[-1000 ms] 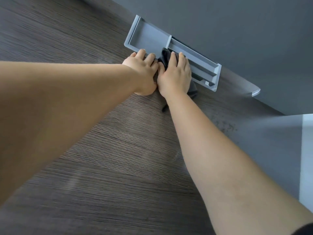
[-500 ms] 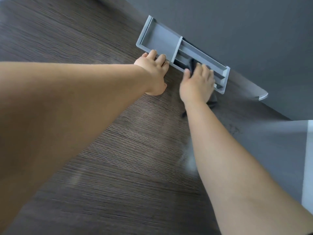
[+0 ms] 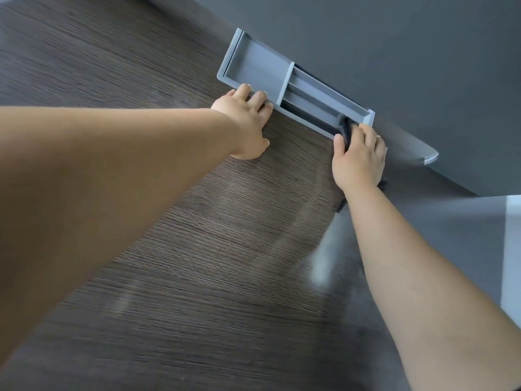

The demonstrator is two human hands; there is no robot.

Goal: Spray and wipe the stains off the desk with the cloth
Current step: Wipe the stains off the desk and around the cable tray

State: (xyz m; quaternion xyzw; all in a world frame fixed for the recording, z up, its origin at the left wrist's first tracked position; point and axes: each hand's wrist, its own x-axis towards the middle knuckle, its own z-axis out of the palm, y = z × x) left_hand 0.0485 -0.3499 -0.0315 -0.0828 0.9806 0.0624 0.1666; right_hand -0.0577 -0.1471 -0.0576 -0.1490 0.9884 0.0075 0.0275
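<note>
The dark wood-grain desk (image 3: 197, 249) fills most of the view. A grey compartment tray (image 3: 253, 60) lies along its far edge. My left hand (image 3: 245, 128) rests on the desk, its straight fingers touching the tray's front rim. My right hand (image 3: 358, 162) holds a dark cloth (image 3: 345, 128) at the tray's right end, with the cloth bunched up between thumb and fingers. Most of the cloth is hidden under the hand; a corner trails out below the wrist. No spray bottle is in view.
A dark grey partition (image 3: 394, 52) rises right behind the tray. A pale rounded edge (image 3: 428, 158) sticks out to the right of my right hand. Shiny pale streaks (image 3: 318, 266) lie on the desk near my right forearm. The desk's right edge drops to a lighter floor (image 3: 513, 249).
My right hand has slid the cloth rightwards along the tray's front, from beside my left hand to the tray's right end. My left hand has stayed on the tray's rim.
</note>
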